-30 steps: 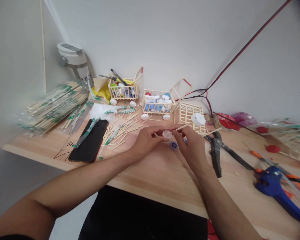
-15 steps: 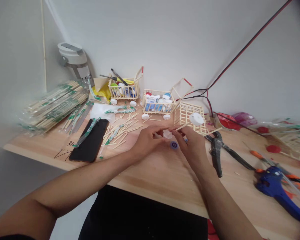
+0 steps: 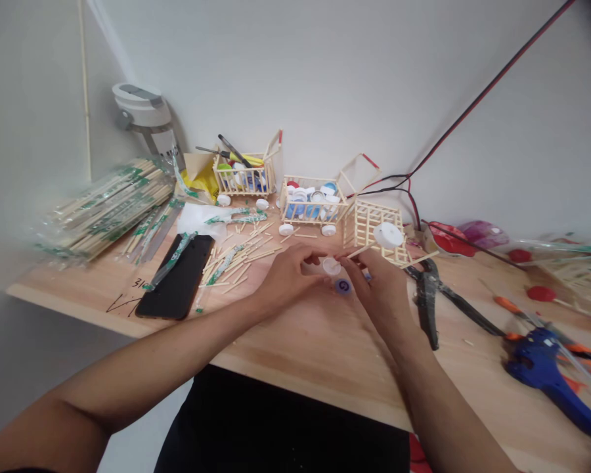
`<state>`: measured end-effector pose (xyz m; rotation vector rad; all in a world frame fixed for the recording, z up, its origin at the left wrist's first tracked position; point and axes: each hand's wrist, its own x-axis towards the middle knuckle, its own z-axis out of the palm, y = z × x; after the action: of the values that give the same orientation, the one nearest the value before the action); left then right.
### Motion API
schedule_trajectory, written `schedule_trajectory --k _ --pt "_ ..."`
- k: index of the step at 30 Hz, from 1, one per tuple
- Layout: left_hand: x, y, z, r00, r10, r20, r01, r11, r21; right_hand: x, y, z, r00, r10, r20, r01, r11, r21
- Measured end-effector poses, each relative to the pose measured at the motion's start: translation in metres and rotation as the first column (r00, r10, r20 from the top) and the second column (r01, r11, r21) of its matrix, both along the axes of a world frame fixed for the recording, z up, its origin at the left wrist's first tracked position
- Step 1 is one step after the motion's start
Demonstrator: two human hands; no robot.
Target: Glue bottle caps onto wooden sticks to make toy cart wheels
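Observation:
My right hand pinches a thin wooden stick near its left end. A white bottle cap is at the stick's far right end. At the fingertips sits a small translucent cap; whether it is fixed to the stick is not clear. My left hand curves beside this cap, thumb and fingers apart, with nothing visible between them. Below, on the table, lies a blue cap with a letter on it. Just behind my right hand is a stick-built basket frame.
Two stick carts, one holding caps and one with caps and pens, stand along the wall. Cut sticks and a phone lie left. Black-handled pliers and a blue glue gun are at right.
My left fingers have parted slightly from the translucent cap, which now shows more fully and has tilted a little. My right hand keeps its pinch on the stick.

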<state>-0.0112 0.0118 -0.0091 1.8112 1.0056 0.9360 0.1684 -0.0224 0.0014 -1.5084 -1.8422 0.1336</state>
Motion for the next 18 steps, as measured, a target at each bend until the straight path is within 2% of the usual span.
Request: schedule_trajectory --k 8,18 --pt "-0.0001 -0.0009 0.0004 1.000 -0.029 -0.006 0.029 0.999 0.040 -0.0035 0.0001 -0.0005 0.998 0.013 0.058 -0.015 0.999 0.042" --pt "0.0008 -0.0006 -0.0016 1.000 -0.019 0.008 0.019 0.997 0.071 -0.0027 0.0000 -0.0016 0.998 0.055 0.019 -0.055 0.998 0.012"
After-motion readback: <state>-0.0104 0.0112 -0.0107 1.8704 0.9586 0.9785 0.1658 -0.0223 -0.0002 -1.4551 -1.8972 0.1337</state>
